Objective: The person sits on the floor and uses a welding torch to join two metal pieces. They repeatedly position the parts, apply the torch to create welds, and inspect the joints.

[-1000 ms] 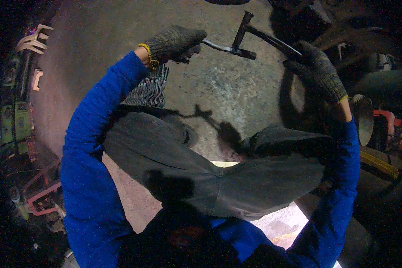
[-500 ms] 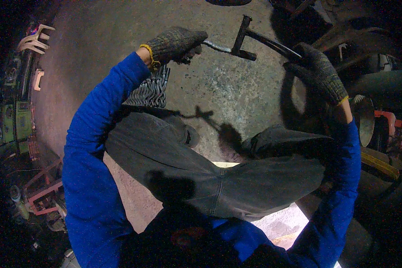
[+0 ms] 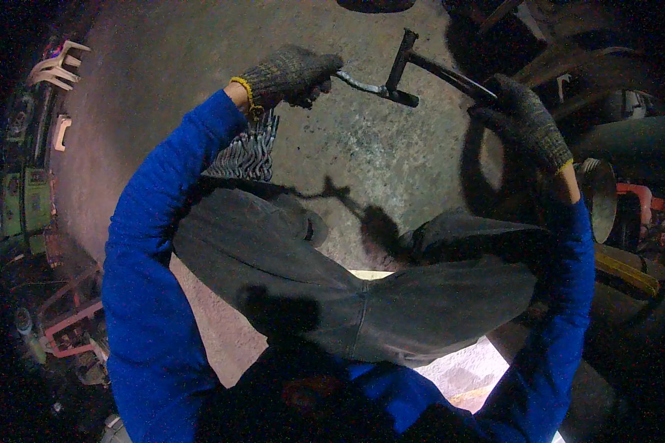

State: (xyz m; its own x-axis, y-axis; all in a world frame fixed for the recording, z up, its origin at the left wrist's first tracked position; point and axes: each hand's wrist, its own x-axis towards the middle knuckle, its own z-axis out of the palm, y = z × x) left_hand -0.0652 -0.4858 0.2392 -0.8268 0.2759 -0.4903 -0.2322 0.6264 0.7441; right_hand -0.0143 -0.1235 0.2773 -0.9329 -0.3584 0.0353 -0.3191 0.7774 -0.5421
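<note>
Above the concrete floor [image 3: 391, 148], out in front of the person's knees, a dark metal cross-shaped wrench [image 3: 403, 70] hangs between both gloved hands. Its long bar runs roughly left to right, dipping at the middle, with a short crossbar pointing up and away. The left hand [image 3: 292, 74] is closed around one end, the right hand [image 3: 521, 118] clamped on the other; neither is nearer.

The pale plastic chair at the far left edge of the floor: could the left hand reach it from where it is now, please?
Probably not. The left hand is closed on the metal tool, and the chair sits well off to the left across bare concrete floor.
</note>
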